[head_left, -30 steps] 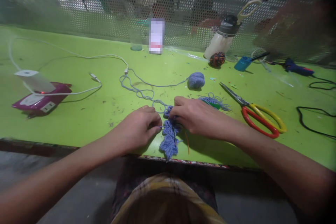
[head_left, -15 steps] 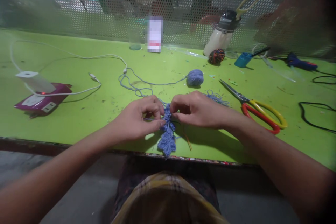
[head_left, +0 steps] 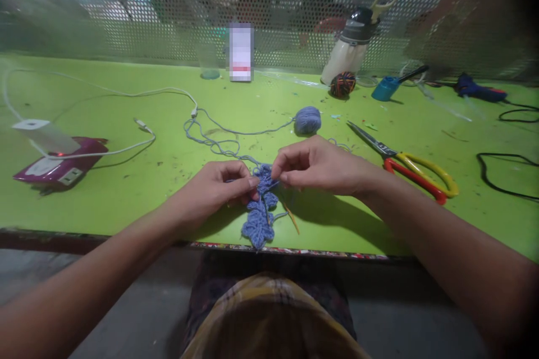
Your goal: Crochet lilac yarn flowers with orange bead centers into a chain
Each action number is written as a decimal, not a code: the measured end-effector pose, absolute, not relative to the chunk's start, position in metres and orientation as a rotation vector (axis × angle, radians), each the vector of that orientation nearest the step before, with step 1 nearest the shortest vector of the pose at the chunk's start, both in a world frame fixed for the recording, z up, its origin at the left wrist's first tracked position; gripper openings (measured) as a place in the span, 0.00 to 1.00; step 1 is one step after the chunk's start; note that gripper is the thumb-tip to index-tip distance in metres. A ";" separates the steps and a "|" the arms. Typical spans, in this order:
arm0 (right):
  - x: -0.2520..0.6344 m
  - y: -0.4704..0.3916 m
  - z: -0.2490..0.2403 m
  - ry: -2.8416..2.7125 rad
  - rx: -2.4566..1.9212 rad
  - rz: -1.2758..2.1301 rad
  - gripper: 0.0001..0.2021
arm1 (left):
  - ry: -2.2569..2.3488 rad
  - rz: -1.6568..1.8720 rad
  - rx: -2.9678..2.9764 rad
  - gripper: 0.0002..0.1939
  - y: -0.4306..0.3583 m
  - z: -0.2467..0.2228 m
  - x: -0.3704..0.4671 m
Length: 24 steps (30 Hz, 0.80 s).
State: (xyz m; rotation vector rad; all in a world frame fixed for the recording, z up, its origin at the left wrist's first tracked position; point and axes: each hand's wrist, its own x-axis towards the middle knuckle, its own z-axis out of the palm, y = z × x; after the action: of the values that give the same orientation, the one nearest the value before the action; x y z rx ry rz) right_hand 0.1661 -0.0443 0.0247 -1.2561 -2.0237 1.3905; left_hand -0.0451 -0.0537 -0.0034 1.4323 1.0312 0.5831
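Note:
A blue crocheted strip (head_left: 257, 227) with leaf-like lobes lies at the table's front edge. My left hand (head_left: 227, 182) is closed in a pinch on its left side, thumb on top. At the strip's upper right edge, my right hand (head_left: 309, 165) is pinched shut with its fingertips on the work; any thin strand or tool between them is too small to make out. Blue yarn (head_left: 219, 146) runs from the strip's top in loose loops, then across to a blue yarn ball (head_left: 307, 120). A thin orange-brown strand (head_left: 292, 220) lies just right of the strip.
Scissors (head_left: 389, 154) with red and yellow handles lie to the right. A purple power adapter (head_left: 80, 160) with a white cable stands left. Behind are a phone (head_left: 241, 53), a bottle (head_left: 347, 56), a multicoloured yarn ball (head_left: 342, 85), a blue pot (head_left: 385, 88) and a glue gun (head_left: 480, 88).
My left hand has shifted down and left along the strip, its thumb flatter on it. More of the strip's upper part shows between the hands. The whole view has shifted slightly.

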 end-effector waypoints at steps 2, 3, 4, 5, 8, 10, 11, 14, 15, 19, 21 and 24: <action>0.168 -0.047 0.022 -2.113 -1.275 1.305 0.09 | 1.051 0.597 1.455 0.10 -0.056 -0.003 -0.046; 0.168 -0.048 0.021 -2.161 -1.278 1.279 0.10 | 1.062 0.600 1.462 0.10 -0.057 -0.004 -0.047; 0.169 -0.051 0.021 -2.204 -1.280 1.262 0.10 | 1.073 0.600 1.468 0.09 -0.058 -0.004 -0.048; 0.170 -0.053 0.020 -2.247 -1.281 1.253 0.11 | 1.086 0.599 1.477 0.09 -0.058 -0.005 -0.049; 0.174 -0.061 0.023 -2.378 -1.289 1.155 0.11 | 1.109 0.631 1.506 0.09 -0.061 -0.008 -0.051; 0.179 -0.065 0.025 -2.465 -1.308 1.030 0.09 | 1.123 0.692 1.530 0.10 -0.062 -0.008 -0.052; 0.182 -0.066 0.026 -2.502 -1.329 0.958 0.08 | 1.133 0.716 1.552 0.10 -0.062 -0.008 -0.052; 0.191 -0.071 0.029 -2.551 -1.461 0.717 0.08 | 1.215 0.717 1.676 0.10 -0.065 -0.007 -0.054; 0.194 -0.072 0.030 -2.549 -1.503 0.638 0.09 | 1.252 0.716 1.716 0.10 -0.067 -0.007 -0.055; 0.215 -0.082 0.036 -2.496 -1.562 0.460 0.10 | 1.408 0.798 1.791 0.19 -0.080 -0.010 -0.058; 0.234 -0.084 0.039 -2.416 -1.570 0.449 0.11 | 1.506 0.743 1.830 0.25 -0.088 -0.013 -0.058; 0.275 -0.080 0.042 -2.233 -1.663 0.379 0.14 | 1.598 0.603 1.952 0.32 -0.096 -0.016 -0.052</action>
State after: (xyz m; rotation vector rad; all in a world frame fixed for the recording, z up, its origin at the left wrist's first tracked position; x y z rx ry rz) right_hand 0.2748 -0.0796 0.0425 -1.6635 -2.2328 0.3792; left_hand -0.0520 -0.0955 -0.0156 1.9516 1.5977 0.6032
